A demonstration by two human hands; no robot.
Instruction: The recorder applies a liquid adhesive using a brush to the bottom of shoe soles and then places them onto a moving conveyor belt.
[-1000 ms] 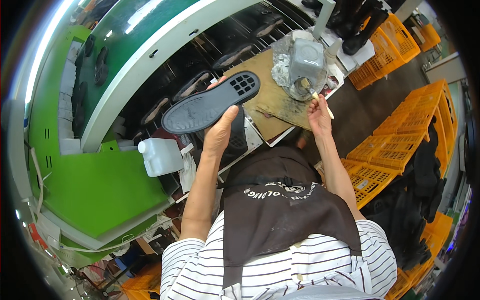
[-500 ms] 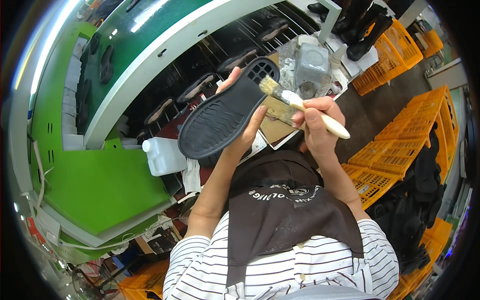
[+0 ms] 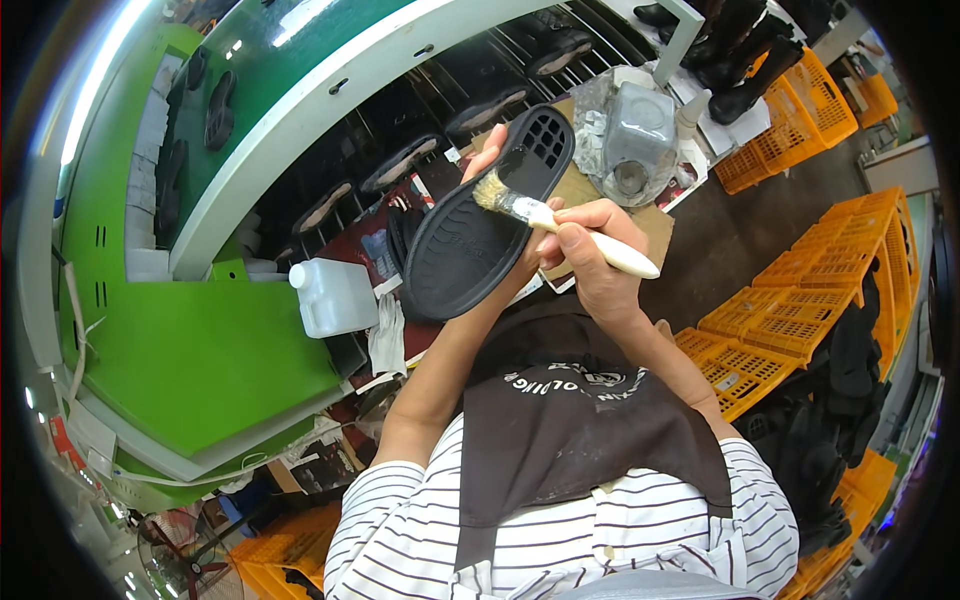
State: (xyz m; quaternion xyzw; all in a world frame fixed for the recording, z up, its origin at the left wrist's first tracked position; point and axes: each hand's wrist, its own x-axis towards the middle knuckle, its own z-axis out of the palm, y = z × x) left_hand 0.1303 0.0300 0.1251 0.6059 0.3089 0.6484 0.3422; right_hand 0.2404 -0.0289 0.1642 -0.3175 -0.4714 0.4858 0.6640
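My left hand (image 3: 514, 277) grips a black shoe sole (image 3: 465, 245) from beneath, its fingertips showing past the far edge. The sole is tilted, with its hollow, rimmed inner side up and a grid of square pockets at the heel end. My right hand (image 3: 603, 287) is closed around the cream handle of a paintbrush (image 3: 532, 212). The pale bristles rest against the sole's middle, and a glossy patch shows between them and the grid. Below the brush, part of my left hand is hidden by my right.
Past the sole stands a clear plastic container (image 3: 640, 125) in crumpled film. A white jug (image 3: 335, 297) is at the left, beside a green machine (image 3: 200, 370). Shoe parts lie on a rack under a pale frame (image 3: 340, 85). Orange crates (image 3: 800, 300) and black boots (image 3: 755, 85) are at the right.
The brush has moved left, from the sole's heel grid edge to its middle. The sole has shifted a little to the right and turned. Both hands keep their hold.
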